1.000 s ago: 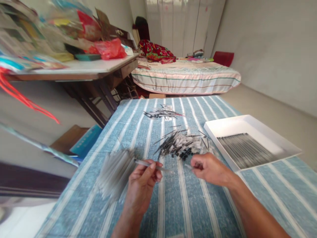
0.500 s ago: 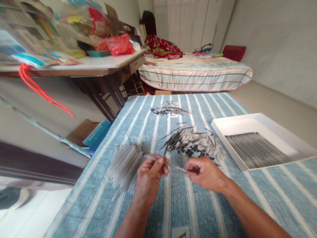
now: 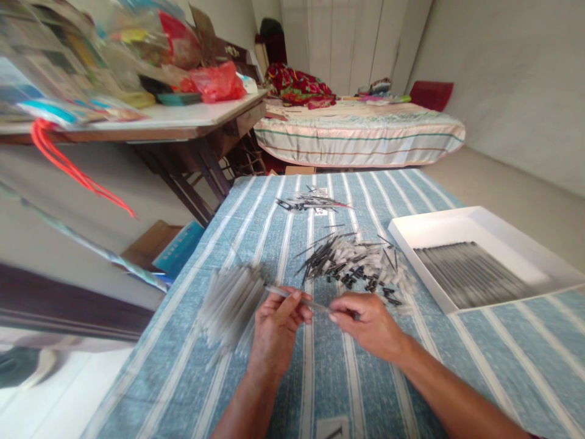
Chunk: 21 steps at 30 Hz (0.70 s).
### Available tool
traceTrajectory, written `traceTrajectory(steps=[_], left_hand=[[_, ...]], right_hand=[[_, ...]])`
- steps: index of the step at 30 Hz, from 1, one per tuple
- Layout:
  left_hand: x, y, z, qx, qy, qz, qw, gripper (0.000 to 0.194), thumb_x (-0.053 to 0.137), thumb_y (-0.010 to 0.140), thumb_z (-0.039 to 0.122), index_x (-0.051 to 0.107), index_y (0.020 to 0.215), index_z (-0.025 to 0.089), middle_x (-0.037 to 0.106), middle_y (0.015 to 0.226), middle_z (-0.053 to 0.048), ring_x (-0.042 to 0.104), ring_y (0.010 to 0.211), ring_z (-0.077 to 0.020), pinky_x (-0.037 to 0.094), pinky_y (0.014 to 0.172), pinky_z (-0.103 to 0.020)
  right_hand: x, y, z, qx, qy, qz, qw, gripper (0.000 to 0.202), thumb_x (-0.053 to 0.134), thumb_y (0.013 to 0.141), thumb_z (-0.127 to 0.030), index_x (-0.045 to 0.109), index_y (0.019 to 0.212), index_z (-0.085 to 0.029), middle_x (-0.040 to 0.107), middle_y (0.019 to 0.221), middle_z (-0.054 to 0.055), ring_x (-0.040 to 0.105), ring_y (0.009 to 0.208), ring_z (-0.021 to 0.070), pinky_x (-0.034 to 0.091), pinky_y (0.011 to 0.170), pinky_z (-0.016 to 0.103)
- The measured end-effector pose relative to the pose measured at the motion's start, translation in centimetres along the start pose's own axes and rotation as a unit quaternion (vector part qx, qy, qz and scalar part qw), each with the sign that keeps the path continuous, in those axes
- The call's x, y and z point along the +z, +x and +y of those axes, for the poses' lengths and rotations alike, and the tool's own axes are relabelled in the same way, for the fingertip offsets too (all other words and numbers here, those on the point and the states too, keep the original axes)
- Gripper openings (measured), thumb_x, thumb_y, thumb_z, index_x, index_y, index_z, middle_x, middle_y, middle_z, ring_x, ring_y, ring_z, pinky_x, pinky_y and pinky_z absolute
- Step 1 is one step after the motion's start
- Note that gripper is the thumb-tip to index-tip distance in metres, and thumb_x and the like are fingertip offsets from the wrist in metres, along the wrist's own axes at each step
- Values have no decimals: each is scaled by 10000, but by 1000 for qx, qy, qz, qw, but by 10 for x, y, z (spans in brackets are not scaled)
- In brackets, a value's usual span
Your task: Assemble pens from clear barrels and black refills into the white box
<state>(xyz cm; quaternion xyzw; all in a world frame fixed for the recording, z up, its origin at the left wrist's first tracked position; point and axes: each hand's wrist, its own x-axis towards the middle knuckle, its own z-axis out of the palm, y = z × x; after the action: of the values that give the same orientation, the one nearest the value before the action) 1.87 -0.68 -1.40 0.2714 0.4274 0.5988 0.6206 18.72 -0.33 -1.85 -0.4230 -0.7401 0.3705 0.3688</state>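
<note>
A thin translucent grey pen barrel [image 3: 319, 306] slants between my two hands above the striped cloth. My left hand [image 3: 278, 323] pinches it near its middle with thumb and fingers. At its lower right end, the fingers of my right hand [image 3: 365, 320] are closed on it; whatever small part they may cover there is hidden. Left of my left hand lies a thick pile of similar grey barrels [image 3: 231, 302]. Just beyond my right hand is a heap of small pen parts [image 3: 351, 259], with black pieces and clear or whitish ones mixed together.
At the right, a white open box [image 3: 434, 225] holds a row of dark pens [image 3: 470, 274]. Farther back on the striped cloth [image 3: 183, 390] lies a smaller bunch of thin parts [image 3: 311, 201]. A cluttered desk [image 3: 183, 119] stands at left, a bed [image 3: 361, 137] behind.
My right hand has moved left along the pen barrel, closer to my left hand, so less of the barrel shows between them. My left hand has hardly moved.
</note>
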Motion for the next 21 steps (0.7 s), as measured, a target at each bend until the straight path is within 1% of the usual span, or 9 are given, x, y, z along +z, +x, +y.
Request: traceTrajectory(steps=[4, 8, 10, 13, 15, 17, 19, 21], left_hand=[[0, 0, -2, -1, -6, 13, 1000, 87, 654, 698, 151, 569, 710, 134, 689, 648, -24, 555, 427, -75, 455, 461, -193], [1, 2, -7, -1, -24, 26, 999, 102, 666, 684, 148, 569, 715, 141, 691, 637, -19, 550, 428, -70, 458, 467, -184], [2, 2, -8, -2, -27, 29, 999, 107, 673, 678, 153, 573, 715, 144, 692, 637, -17, 553, 436, -71, 460, 474, -184], [4, 1, -6, -6, -11, 25, 1000, 109, 689, 669, 171, 589, 702, 142, 693, 644, -20, 559, 455, -80, 458, 479, -188], [5, 0, -4, -1, 11, 20, 1000, 103, 696, 668, 183, 607, 697, 140, 696, 672, -23, 558, 475, -82, 459, 495, -192], [6, 0, -2, 0, 30, 7, 1000, 99, 700, 670, 200, 623, 699, 144, 690, 680, -13, 546, 485, -82, 450, 498, -193], [7, 0, -3, -15, 53, -15, 998, 98, 703, 669, 216, 639, 701, 148, 675, 671, -3, 529, 496, -84, 445, 504, -199], [8, 0, -4, -22, 83, -33, 996, 113, 705, 669, 242, 659, 719, 152, 663, 660, 1, 521, 518, -91, 435, 508, -200]], right_hand=[[8, -4, -1, -46, -29, 34, 998, 136, 508, 798, -167, 591, 692, -152, 505, 582, -16, 464, 541, 87, 345, 546, 196], [15, -6, 0, -61, -50, 70, 994, 158, 484, 811, -159, 575, 682, -153, 507, 575, -13, 463, 531, 87, 345, 540, 194], [15, -5, 2, -62, -65, 77, 993, 165, 481, 815, -163, 563, 672, -157, 501, 566, -18, 455, 520, 83, 338, 530, 191], [12, -3, 4, -66, -111, 61, 990, 197, 473, 831, -187, 543, 648, -165, 503, 553, -25, 453, 511, 83, 331, 521, 195], [10, -1, 2, -77, -165, 39, 982, 213, 450, 850, -204, 545, 663, -169, 539, 576, -17, 479, 531, 92, 338, 532, 204], [8, 1, -3, -87, -227, 11, 970, 180, 444, 855, -222, 567, 735, -169, 596, 638, -1, 516, 570, 106, 354, 551, 212], [7, 3, -9, -89, -284, -13, 954, 145, 473, 840, -244, 585, 792, -166, 627, 691, 13, 539, 602, 123, 370, 569, 224], [3, 4, -14, -83, -325, -12, 942, 151, 497, 826, -264, 597, 763, -172, 623, 698, 16, 544, 627, 136, 377, 578, 235]])
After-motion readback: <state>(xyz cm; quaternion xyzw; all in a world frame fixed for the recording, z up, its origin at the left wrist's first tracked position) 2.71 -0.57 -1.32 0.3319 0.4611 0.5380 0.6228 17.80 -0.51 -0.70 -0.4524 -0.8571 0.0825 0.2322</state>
